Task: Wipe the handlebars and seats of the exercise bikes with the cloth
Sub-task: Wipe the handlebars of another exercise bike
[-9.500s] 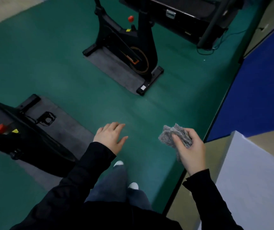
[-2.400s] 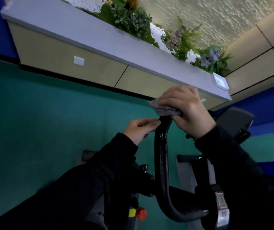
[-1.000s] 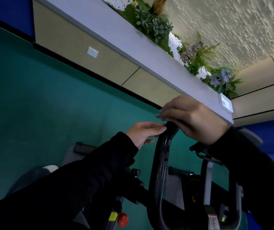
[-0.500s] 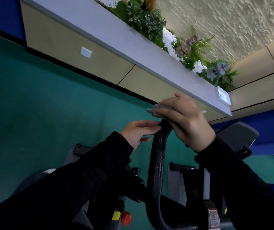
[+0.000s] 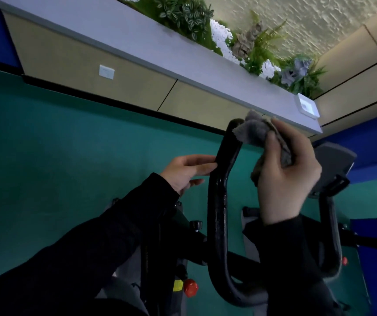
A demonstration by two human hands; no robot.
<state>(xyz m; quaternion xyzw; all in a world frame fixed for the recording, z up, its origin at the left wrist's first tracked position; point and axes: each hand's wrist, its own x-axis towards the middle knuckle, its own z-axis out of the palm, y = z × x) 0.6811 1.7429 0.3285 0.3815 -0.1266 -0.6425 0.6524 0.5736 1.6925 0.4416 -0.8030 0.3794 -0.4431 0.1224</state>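
head view showed the grey cloth [image 5: 254, 133] bunched in the right hand [image 5: 290, 179], at the centre right of the frame. the thumb and the curled fingers pinched it, and one loose corner touched the top end of the near handlebar [image 5: 219, 201], the black bar rising through the middle of the frame. the left hand [image 5: 183, 172], at centre left, had its fingers straight and together. their tips rested on the left side of that bar, just below its end, and the hand held nothing.

the step in hand seemed to be the wiping of this bar's tip. to do it well, i think the cloth should have been wrapped around the bar, not only brushed on it with a corner, and then drawn down the whole length to the bend at the bottom of the frame. the bar looked glossy and a little uneven, so a firm squeeze would have helped. the left hand served best as a steady support below the cloth. i could not tell if the second bar [image 5: 331, 236], at the right behind the right sleeve [image 5: 281, 258], was already wiped. the seat was not in view.
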